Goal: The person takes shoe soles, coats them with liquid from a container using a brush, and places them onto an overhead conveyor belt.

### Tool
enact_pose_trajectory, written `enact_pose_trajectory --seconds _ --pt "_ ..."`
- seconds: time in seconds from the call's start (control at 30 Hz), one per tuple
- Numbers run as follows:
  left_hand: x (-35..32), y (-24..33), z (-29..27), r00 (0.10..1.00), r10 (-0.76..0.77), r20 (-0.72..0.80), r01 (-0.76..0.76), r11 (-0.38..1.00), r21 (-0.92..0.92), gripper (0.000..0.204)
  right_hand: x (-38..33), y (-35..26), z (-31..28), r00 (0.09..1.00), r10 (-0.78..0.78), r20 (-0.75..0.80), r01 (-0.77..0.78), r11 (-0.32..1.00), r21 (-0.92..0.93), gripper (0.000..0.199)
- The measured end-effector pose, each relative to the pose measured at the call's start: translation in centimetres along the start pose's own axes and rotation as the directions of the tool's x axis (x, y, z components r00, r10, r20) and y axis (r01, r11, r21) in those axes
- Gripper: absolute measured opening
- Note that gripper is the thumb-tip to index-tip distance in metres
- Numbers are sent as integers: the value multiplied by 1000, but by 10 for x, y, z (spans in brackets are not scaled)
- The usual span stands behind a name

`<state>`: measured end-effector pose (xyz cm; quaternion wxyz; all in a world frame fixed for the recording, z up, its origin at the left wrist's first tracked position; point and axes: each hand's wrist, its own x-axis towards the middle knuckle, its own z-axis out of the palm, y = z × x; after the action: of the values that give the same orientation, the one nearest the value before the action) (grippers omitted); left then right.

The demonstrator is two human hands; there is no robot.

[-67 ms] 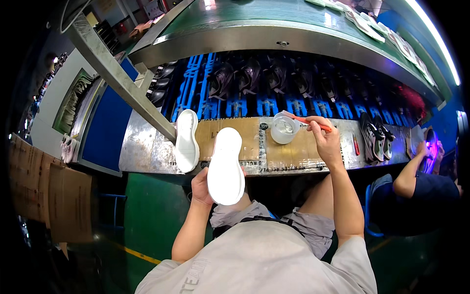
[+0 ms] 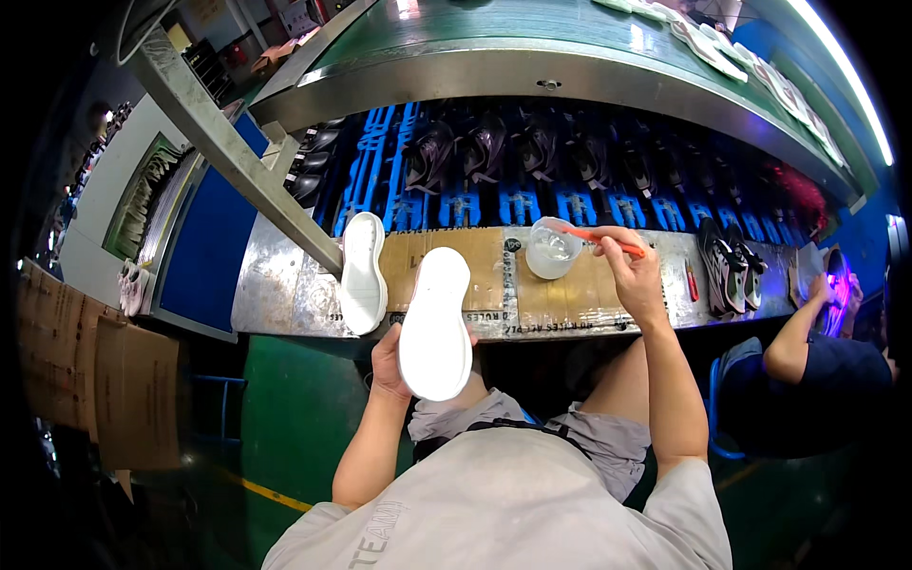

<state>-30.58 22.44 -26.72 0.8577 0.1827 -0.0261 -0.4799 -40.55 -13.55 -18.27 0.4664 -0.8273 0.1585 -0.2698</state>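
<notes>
My left hand point(image 2: 388, 365) is closed around the heel part of a white shoe sole point(image 2: 436, 323), held in front of the bench edge with its toe end pointing away from me. A second white sole point(image 2: 362, 275) lies on the bench just left of it. Between the fingers of my right hand point(image 2: 631, 270) is a brush with a red-orange handle point(image 2: 608, 238). Its far end reaches over the rim into a translucent plastic cup point(image 2: 553, 255) containing clear liquid. The bristles are hard to make out there.
Flattened cardboard point(image 2: 570, 306) covers part of the metal bench. Beyond runs a blue rack point(image 2: 518, 204) of dark shoe uppers point(image 2: 483, 150), beneath a green conveyor point(image 2: 494, 24). A slanted metal post point(image 2: 237, 157) stands left. Finished-looking shoes point(image 2: 727, 271), a red-handled tool point(image 2: 692, 281) and a co-worker's arm point(image 2: 790, 337) are right.
The sole in my left hand has shifted slightly left and toward me. The brush has tipped a little, its far end sitting lower at the cup.
</notes>
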Motion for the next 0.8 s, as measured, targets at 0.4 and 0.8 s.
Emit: enact_pose_trajectory --seconds 0.4,0.8 --pt "-26 4 71 883 -421 209 466 842 -274 99 10 -41 8 793 -223 567 114 968 222 22" --pt "11 20 53 981 -146 123 102 946 309 103 -27 -37 29 928 -5 371 -96 963 251 23"
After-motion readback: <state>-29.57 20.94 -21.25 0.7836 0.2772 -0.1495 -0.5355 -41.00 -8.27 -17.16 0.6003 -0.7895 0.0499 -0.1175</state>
